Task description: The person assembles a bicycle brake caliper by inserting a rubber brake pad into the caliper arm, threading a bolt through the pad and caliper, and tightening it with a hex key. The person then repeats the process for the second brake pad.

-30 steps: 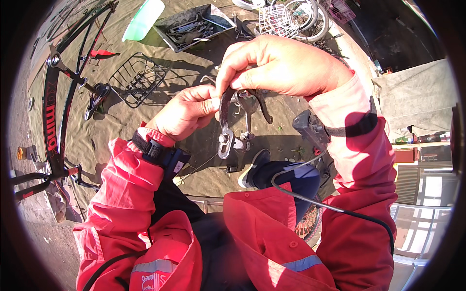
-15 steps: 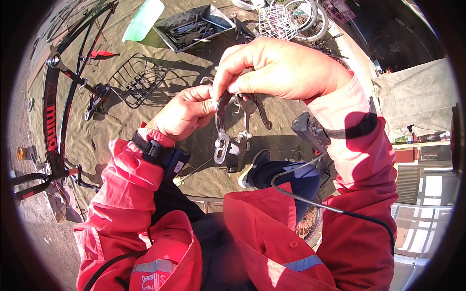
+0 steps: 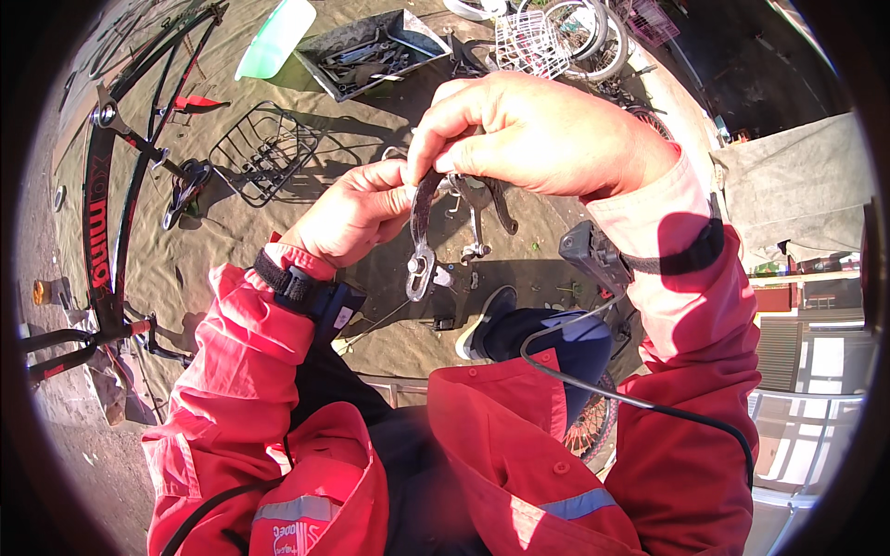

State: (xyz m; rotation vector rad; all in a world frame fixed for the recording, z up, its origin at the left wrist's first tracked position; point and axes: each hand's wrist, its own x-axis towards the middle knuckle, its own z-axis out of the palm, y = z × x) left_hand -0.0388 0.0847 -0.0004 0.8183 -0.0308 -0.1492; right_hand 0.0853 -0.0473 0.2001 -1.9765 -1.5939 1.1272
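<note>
In the head view, the brake caliper [image 3: 424, 222] hangs between the raised hands, above the tan ground cloth [image 3: 222, 246]. The right hand [image 3: 538, 134] has its grip closed on the caliper's top, with thumb and forefinger pinching from above; the left hand [image 3: 357, 213] meets it with a narrow pinch at the upper part of the dark curved arm, though what sits between those fingertips is hidden. Over the last second the hands have barely moved, but the caliper has turned slightly: its slotted lower end has shifted left, farther apart from the slim central arm. I take this as a small adjustment within the grasp, with the caliper not set down. Beyond lies the tool tray [image 3: 422, 39]; the bicycle frame [image 3: 99, 222] stands well apart at left.
</note>
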